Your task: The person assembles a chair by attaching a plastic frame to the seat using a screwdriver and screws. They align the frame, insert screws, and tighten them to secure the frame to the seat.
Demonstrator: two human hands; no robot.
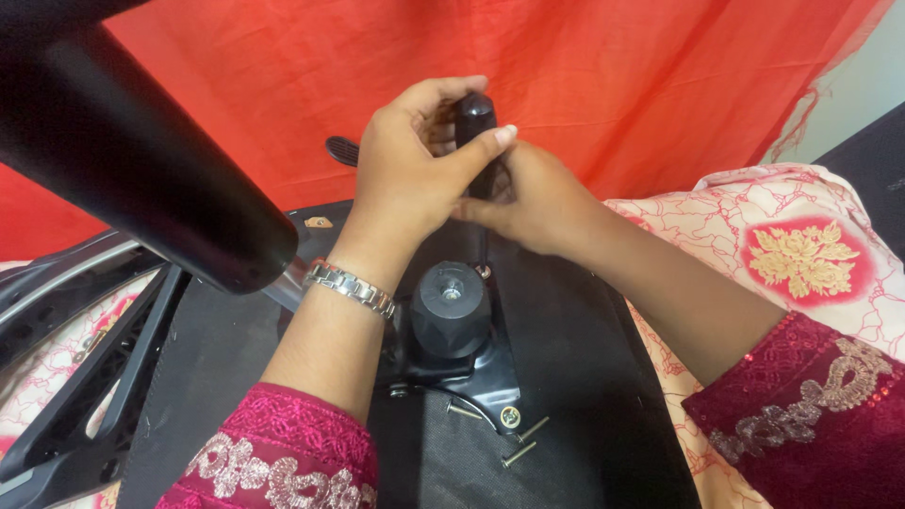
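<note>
your left hand point(405, 174) and right hand point(533, 193) both clench fingers round the black handle point(474, 118), upright above the knob point(451, 309) on the plate point(490, 377). loose screws point(523, 443) lie well below your fingers.

Both hands point(471, 179) gripping screwdriver handle point(475, 118) — loose screws point(518, 445)

No packages, labels, signs, screens.

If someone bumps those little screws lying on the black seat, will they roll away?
The loose screws look like thin round metal shafts, so they would probably roll, likely curving around their wider heads. The black seat underside looks flat, so they may stay put untouched. They seem light and easily scattered.
</note>
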